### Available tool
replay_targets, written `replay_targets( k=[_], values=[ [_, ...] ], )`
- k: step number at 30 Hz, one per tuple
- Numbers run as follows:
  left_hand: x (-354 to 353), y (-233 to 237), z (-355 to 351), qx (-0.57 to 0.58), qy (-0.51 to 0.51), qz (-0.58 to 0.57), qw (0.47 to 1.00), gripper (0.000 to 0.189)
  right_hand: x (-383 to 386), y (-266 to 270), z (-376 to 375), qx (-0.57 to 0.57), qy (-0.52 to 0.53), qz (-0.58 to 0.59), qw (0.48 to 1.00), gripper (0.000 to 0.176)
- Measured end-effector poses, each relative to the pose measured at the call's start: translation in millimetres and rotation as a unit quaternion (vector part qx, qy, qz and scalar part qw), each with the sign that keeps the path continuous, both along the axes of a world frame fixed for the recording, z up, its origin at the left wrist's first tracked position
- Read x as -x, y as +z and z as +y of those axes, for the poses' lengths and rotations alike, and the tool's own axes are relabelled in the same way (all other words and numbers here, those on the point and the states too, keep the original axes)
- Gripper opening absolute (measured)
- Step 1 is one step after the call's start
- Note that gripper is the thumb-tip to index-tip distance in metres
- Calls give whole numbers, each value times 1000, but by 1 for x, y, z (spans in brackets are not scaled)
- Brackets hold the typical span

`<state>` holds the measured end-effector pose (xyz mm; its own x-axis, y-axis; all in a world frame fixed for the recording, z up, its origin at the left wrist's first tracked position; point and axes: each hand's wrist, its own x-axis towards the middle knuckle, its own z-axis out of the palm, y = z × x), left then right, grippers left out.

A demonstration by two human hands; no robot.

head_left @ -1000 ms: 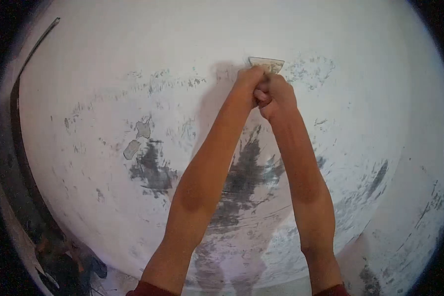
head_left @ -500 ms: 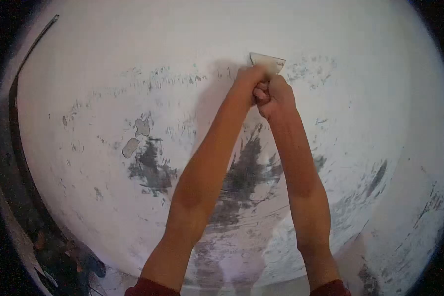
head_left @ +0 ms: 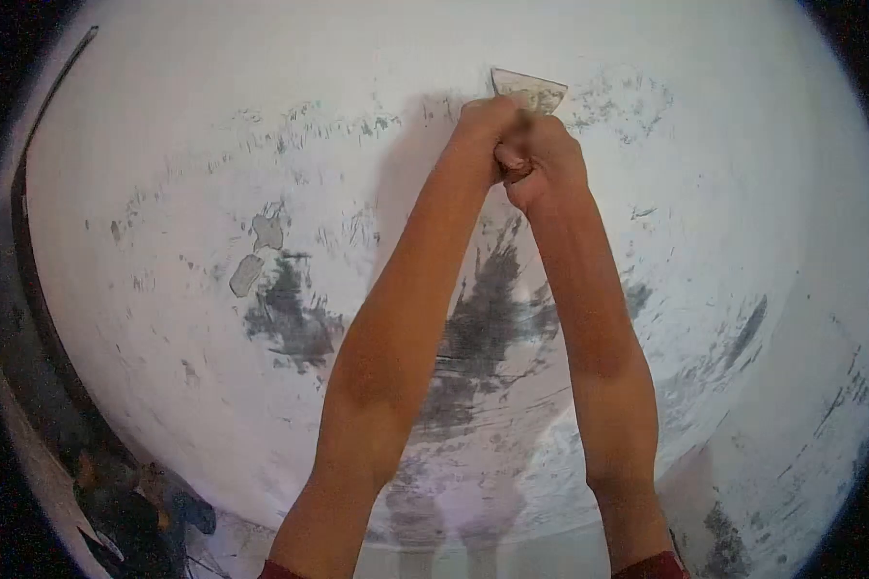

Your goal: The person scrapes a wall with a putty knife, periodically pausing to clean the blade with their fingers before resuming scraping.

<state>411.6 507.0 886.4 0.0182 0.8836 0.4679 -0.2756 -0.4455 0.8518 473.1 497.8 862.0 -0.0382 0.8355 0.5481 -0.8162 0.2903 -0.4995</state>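
Observation:
Both arms reach up a white wall (head_left: 705, 261) marked with scratches and dark scraped patches. My left hand (head_left: 490, 122) and my right hand (head_left: 552, 150) are closed together around a scraper (head_left: 539, 91), whose handle is hidden by the fingers. Its wide, pale blade shows above the knuckles, with the broad edge upward at the wall and brownish smears on its face. Faint scratch marks lie on both sides of the blade.
Two grey bare spots (head_left: 268, 232) show on the wall at left, above a dark patch (head_left: 290, 314). A dark strip (head_left: 43, 318) runs down the left edge. Dark, jumbled items (head_left: 130, 511) lie at lower left. Another marked wall surface (head_left: 821, 425) is at right.
My two hands and the scraper have moved higher up the wall, with the grip kept. The view has shifted slightly, so the wall marks sit a little higher.

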Motion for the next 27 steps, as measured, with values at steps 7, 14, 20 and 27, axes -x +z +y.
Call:
replay_targets(
  k=[7,14,20,27],
  values=[
    [10,6,11,-7,-48,-19,999,17,10,3,-5,0,-53,16,998,12],
    [1,4,12,-91,116,-9,989,17,0,-2,15,-108,32,-27,993,17],
    [-7,-186,-28,-99,180,79,976,37,-24,-191,-46,-32,-187,-207,960,28],
    [-22,-537,-104,513,-105,-304,796,54,-45,-506,-112,318,104,-351,874,21]
  ],
)
